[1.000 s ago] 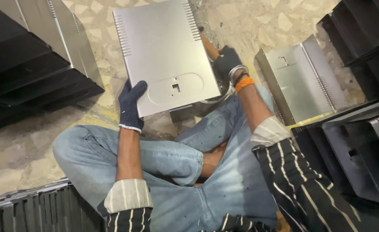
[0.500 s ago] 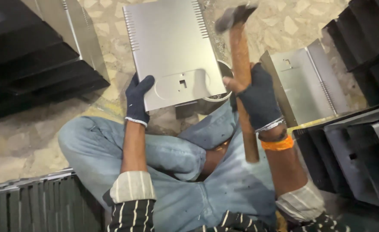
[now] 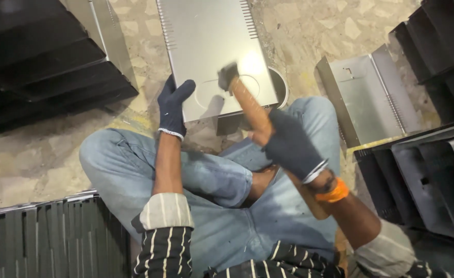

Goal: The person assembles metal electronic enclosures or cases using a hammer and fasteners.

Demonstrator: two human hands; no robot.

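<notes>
The panel lies at the upper middle of the frame, over a round ring. The left hand presses its near edge, fingers spread flat. The right hand is closed around the hammer, its head on the oval mark. Strike squarely and keep the panel steady, fingers away from the head.

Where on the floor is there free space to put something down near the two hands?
Bare stone floor lies left of the left hand, between the black stack and the knee. A smaller patch lies between the metal sheet and the folded panel. The spot around the right hand and hammer is crowded.
</notes>
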